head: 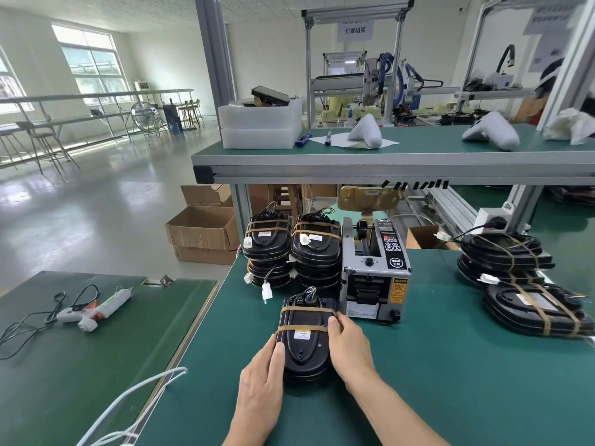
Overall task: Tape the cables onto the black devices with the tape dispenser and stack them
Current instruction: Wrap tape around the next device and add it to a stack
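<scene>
Both hands hold one black device (305,342) on the green table (450,381), near the middle. The left hand (260,378) grips its side at 9 o'clock, and the right hand (351,346) grips its side at 3 o'clock — fingers curled around the edges. Two brown tape strips (306,318) cross its top. The tape dispenser (373,272) sits just beside it at 1 o'clock. Two stacks of taped devices (291,249) stand at 12 o'clock. More taped devices (521,284) lie at 3 o'clock, well apart. A glue gun (93,312) rests at 9 o'clock.
</scene>
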`<state>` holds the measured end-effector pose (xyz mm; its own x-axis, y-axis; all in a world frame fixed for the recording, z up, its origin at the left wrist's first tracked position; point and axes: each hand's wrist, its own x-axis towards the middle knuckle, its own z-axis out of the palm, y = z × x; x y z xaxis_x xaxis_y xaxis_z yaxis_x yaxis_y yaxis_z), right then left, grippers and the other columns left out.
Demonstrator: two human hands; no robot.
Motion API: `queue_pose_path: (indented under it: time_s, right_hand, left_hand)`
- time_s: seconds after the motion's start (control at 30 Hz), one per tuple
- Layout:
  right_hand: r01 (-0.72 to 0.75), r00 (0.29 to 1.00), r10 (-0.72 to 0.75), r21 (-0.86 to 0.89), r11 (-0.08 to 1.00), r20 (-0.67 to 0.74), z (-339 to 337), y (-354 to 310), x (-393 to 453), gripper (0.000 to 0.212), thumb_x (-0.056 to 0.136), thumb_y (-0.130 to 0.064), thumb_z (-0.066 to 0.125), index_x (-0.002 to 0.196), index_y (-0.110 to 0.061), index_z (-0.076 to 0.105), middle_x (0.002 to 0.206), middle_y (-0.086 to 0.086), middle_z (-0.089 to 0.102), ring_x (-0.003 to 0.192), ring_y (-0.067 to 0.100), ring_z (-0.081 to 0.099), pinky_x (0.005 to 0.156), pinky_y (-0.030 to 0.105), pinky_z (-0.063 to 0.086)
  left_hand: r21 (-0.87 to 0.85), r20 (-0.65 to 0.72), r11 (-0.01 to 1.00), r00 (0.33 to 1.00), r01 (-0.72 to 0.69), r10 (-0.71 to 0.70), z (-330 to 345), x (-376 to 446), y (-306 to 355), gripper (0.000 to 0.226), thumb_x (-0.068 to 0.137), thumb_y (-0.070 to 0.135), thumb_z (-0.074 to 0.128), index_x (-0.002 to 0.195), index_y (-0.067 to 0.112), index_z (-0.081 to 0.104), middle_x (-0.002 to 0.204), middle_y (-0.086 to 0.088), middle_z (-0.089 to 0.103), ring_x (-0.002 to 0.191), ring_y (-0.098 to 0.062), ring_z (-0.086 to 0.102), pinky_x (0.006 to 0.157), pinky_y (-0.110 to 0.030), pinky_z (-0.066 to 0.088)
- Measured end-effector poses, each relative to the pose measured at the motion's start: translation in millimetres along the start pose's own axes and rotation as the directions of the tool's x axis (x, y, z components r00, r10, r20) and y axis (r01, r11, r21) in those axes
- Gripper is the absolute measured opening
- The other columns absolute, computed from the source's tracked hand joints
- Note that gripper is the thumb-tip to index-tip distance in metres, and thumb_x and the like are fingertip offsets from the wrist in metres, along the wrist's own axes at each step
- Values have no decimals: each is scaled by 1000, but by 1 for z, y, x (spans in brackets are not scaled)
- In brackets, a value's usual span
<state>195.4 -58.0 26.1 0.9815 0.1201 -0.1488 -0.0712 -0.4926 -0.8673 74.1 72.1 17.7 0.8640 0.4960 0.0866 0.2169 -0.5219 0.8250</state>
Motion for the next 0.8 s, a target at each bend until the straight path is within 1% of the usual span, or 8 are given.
queue_pose_path:
  time_s: [0.07,0.17,0.3,0.43,0.5,0.57,0.67,0.8]
  right_hand:
    - [2,1000,-2,-46,999,-2,0,-2,-1,42,109,-41,35,139,-24,58,130,2,65,118,24,57,96,36,43]
    - [16,1000,-13,-102,995,27,-2,-4,0,36,108,-38,33,118,-24,65,113,1,67,107,24,60,92,36,47]
    - [47,999,-43,-173,984,24,-5,1,3,36,108,-31,34,78,-22,52,102,10,61,88,23,58,82,39,47]
    - [41,999,-37,-123,992,39,-7,5,2,34,109,-36,36,88,-23,60,105,6,61,93,19,58,81,34,43]
    - [18,999,-17,-44,999,35,-10,8,-1,37,109,-40,37,93,-23,65,105,3,64,98,19,60,85,34,46]
    - [13,1000,-13,26,1000,9,-14,13,-10,35,108,-42,38,91,-25,64,101,-3,64,99,17,61,87,33,46]
    - [77,997,-74,73,994,-34,-25,27,-31,23,107,-40,44,99,-33,65,94,-16,58,97,8,56,90,28,43]
    - [136,990,-132,118,984,-41,-50,52,-64,27,102,-42,52,90,-28,71,64,-14,53,65,5,49,72,25,47]
  left_hand:
    - [42,-6,999,1000,8,-8,0,-1,3,51,112,39,30,157,24,48,148,6,60,137,-17,57,111,-24,40]
    - [-130,-79,990,995,50,-61,2,-5,6,39,112,28,43,144,25,66,132,-5,73,124,-29,64,108,-37,49]
    - [-167,-98,983,991,73,-91,5,-6,9,35,111,27,49,139,26,70,123,9,74,119,-11,65,104,-29,46]
    - [-140,-135,987,986,83,-102,9,-5,7,33,110,28,52,138,25,70,114,22,68,118,-10,63,97,-22,39]
    - [-120,-164,990,982,79,-98,12,-4,2,37,109,30,54,141,18,67,127,12,68,127,-14,60,103,-23,38]
    - [-141,-237,987,965,77,-109,12,-4,-4,36,108,29,53,137,15,68,131,5,66,121,-9,57,103,-27,38]
    - [-214,-341,974,928,81,-152,11,-3,-10,20,108,28,51,112,26,70,113,6,64,97,-2,57,91,-33,37]
    - [-235,-370,961,902,143,-225,11,2,-15,28,109,34,47,86,33,63,84,0,66,87,-24,62,76,-44,41]
